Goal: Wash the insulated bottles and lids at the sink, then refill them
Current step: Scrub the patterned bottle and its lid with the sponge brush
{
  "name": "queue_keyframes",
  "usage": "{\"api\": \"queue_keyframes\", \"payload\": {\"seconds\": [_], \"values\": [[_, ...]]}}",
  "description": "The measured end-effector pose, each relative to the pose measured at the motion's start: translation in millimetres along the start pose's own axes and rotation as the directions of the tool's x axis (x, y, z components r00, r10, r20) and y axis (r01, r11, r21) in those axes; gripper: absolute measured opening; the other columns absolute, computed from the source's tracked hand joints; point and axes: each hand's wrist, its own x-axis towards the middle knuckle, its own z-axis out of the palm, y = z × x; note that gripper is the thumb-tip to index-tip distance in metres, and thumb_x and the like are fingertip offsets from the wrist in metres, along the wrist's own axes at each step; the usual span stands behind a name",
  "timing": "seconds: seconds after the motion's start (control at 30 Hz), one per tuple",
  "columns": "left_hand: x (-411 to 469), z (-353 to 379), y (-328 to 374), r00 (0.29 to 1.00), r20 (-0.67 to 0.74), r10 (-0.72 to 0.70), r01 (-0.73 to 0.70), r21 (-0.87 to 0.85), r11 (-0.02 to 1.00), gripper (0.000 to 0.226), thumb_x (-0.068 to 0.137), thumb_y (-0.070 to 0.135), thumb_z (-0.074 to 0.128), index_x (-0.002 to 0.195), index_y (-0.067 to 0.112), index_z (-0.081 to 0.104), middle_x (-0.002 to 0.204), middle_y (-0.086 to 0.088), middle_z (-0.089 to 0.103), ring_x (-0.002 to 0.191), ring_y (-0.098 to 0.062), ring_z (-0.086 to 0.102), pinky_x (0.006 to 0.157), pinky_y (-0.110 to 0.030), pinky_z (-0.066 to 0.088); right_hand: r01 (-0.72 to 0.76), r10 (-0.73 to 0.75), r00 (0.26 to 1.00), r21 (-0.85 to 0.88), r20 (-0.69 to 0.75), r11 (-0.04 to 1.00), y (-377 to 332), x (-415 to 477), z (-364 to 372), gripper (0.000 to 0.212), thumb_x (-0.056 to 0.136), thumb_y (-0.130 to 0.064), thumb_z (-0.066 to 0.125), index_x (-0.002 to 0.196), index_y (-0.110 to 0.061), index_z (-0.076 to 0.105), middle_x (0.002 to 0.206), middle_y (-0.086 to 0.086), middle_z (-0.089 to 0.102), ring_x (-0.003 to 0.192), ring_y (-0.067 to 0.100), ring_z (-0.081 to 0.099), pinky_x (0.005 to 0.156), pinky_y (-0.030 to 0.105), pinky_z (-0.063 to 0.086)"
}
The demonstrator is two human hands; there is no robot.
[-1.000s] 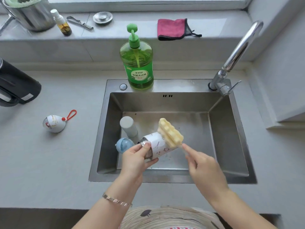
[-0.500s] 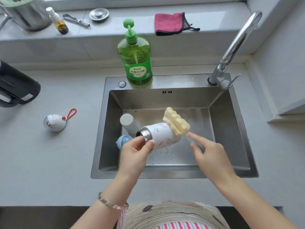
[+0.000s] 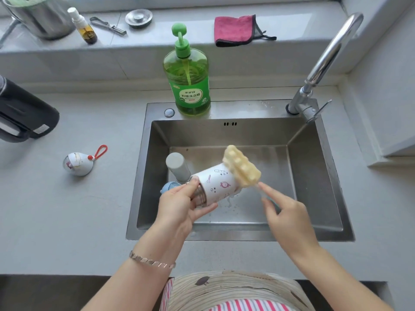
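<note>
Head view: left hand [image 3: 179, 205] grips the white bottle [image 3: 217, 185] by its neck; right hand [image 3: 285, 212] pinches the sponge brush [image 3: 241, 166] scrubbing its 2 o'clock end. A soapy grip may slip, dropping the bottle into the sink [image 3: 314, 176].

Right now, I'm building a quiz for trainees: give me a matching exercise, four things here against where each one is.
1 white bottle
2 sponge brush
3 pink cloth
4 green soap bottle

A on the sink back rim
B in the right hand
C on the window ledge
D in the left hand

Pairs: 1-D, 2-B, 3-C, 4-A
</note>
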Motion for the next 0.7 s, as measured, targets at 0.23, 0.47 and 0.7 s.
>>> {"api": "queue_keyframes", "payload": {"seconds": [0.23,0.47,0.7], "values": [[3,8,7,1.000,0.000,-0.014,0.014,-0.050,0.999,0.018,0.091,0.013,0.057,0.089,-0.004,0.058,0.075,-0.016,0.065,0.056,-0.024,0.068,0.051,-0.045,0.058,0.166,-0.166,0.986,-0.016,-0.023,0.986,-2,-11,6,0.051,0.084,-0.005,0.058,0.125,-0.034,0.053,0.059,-0.015,0.049,0.053,0.004,0.038,0.048,0.024,0.034],[4,6,8,1.000,0.010,-0.021,0.022,-0.060,0.998,0.028,0.092,0.017,0.056,0.107,-0.007,0.058,0.081,-0.018,0.065,0.055,-0.023,0.068,0.046,-0.040,0.056,0.202,-0.202,0.978,0.000,0.045,0.979,-5,-22,7,0.045,0.086,-0.004,0.057,0.123,-0.029,0.058,0.061,-0.023,0.045,0.051,-0.001,0.036,0.049,0.017,0.033],[3,5,8,0.999,0.013,-0.045,0.046,-0.070,0.996,0.022,0.092,0.018,0.055,0.094,-0.004,0.060,0.070,-0.015,0.068,0.053,-0.022,0.068,0.044,-0.038,0.055,0.183,-0.191,0.980,0.148,0.047,0.972,-11,-27,14,0.047,0.082,-0.003,0.060,0.122,-0.029,0.059,0.059,-0.009,0.054,0.051,-0.001,0.042,0.052,0.011,0.031]]}}
